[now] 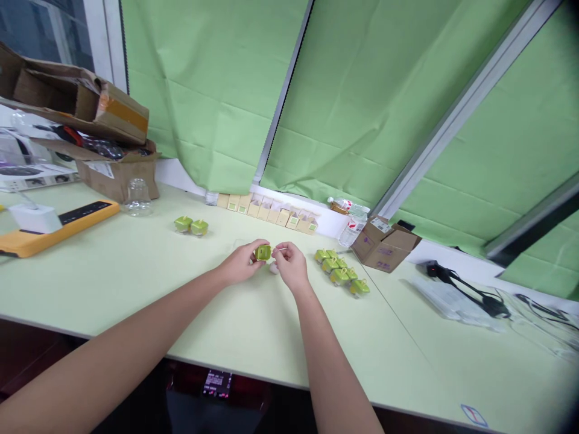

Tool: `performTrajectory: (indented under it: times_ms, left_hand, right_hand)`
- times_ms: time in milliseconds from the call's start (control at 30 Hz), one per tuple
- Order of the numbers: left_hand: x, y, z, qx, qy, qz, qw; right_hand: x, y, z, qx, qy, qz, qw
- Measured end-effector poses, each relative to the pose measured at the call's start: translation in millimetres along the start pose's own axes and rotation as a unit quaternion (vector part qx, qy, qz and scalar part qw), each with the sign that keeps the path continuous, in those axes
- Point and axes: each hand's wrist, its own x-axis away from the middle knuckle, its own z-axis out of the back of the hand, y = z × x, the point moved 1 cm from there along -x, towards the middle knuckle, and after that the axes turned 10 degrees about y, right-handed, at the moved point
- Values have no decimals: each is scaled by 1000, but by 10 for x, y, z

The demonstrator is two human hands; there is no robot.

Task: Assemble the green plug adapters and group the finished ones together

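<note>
Over the middle of the table, my left hand grips a small green lid by its edge, its hollow side facing me. My right hand is closed in a pinch just right of the lid; whatever lies between its fingertips is too small to make out. Beneath my right fingers a small whitish round thing rests on the table, partly covered. Behind my left hand lies a faint clear plastic piece. Two small clear tubs with green lids stand to the left, and several more green-lidded tubs are grouped to the right.
Small cardboard boxes line the wall. At left are an orange power strip, a clear jar and stacked cartons. Bottles, a brown box, plastic bags and a black strap are at right.
</note>
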Motion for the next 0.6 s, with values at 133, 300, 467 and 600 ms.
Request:
performTrajectory:
  times_ms: [133, 300, 467, 600]
  left_hand:
    - [-10, -10, 2, -5, 5, -2, 1000]
    - [-4, 21, 11, -38, -10, -13, 999]
    - [13, 41, 12, -94, -37, -10, 995]
    - [22, 65, 3, -103, -40, -20, 994]
  right_hand:
    - [52, -71, -6, 23, 4, 68, 997]
    - [102, -107, -21, 104, 13, 112, 988]
    - [139, -132, -36, 182, 23, 144, 973]
    - [171, -147, -75, 202, 42, 141, 968]
